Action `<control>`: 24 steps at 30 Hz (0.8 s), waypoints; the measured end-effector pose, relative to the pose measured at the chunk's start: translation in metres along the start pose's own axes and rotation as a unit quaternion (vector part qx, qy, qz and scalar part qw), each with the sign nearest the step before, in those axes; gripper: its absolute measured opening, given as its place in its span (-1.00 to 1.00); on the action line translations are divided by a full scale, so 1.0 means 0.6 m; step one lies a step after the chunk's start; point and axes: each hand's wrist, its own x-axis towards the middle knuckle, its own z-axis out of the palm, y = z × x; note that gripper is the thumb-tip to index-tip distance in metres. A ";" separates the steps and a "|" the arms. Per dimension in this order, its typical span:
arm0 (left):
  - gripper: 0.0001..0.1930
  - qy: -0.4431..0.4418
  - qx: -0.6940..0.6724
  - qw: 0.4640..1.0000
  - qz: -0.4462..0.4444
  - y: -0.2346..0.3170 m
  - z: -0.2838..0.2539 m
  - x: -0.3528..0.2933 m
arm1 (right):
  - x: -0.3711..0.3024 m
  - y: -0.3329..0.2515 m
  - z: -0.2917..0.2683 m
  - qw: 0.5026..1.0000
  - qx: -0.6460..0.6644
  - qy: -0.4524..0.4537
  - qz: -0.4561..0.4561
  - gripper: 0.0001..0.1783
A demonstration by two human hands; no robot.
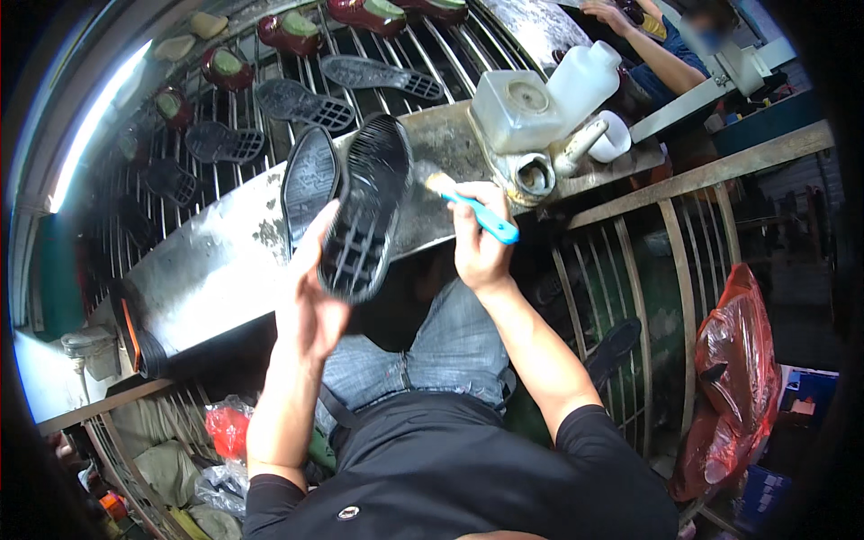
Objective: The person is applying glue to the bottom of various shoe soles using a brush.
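Observation:
My left hand [313, 297] grips a black shoe sole [373, 193] by its heel end and tilts it up, so its wet-looking inner face with the heel grid shows. Close behind it, a second black sole [309, 184] rests at the bench edge; whether my fingers touch it, I cannot tell. In my right hand [484, 247] is a brush [493, 223] with a blue handle. Its pale bristles point at the held sole's right edge, a small gap apart. Right of the brush stands a smeared open jar [531, 175].
Beyond the metal bench [202, 279], a rack of rods carries several black soles [382, 76] and dark red shoes [290, 34]. White plastic containers [585, 81] stand at the bench's right. A person's arm [661, 67] reaches in at upper right. A red plastic bag [738, 378] hangs by a railing.

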 end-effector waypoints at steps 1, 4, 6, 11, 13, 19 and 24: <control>-0.27 -0.005 0.013 1.000 0.014 0.023 0.004 0.029 | 0.017 0.010 0.018 0.997 -0.053 -0.008 -0.057 -0.82; -0.29 -0.036 0.026 0.999 0.017 0.069 0.032 0.139 | 0.033 0.040 0.070 0.993 -0.085 -0.019 -0.074 -0.70; -0.34 -0.046 0.031 0.998 0.004 0.077 0.021 0.234 | 0.032 0.045 0.086 0.979 -0.163 -0.078 -0.089 -0.62; -0.43 -0.059 0.031 0.997 -0.036 0.049 0.035 0.464 | 0.035 0.045 0.085 0.981 -0.164 -0.075 -0.063 -0.60; -0.74 -0.001 0.035 0.999 -0.035 0.011 0.071 0.533 | 0.028 0.050 0.086 0.982 -0.156 -0.079 -0.068 -0.60; -0.54 -0.009 0.086 0.996 -0.007 -0.056 0.175 0.587 | 0.028 0.046 0.091 0.982 -0.160 -0.080 -0.057 -0.59; -0.36 -0.106 0.367 0.921 0.073 -0.002 0.155 0.430 | 0.035 0.042 0.092 0.979 -0.179 -0.069 -0.063 -0.61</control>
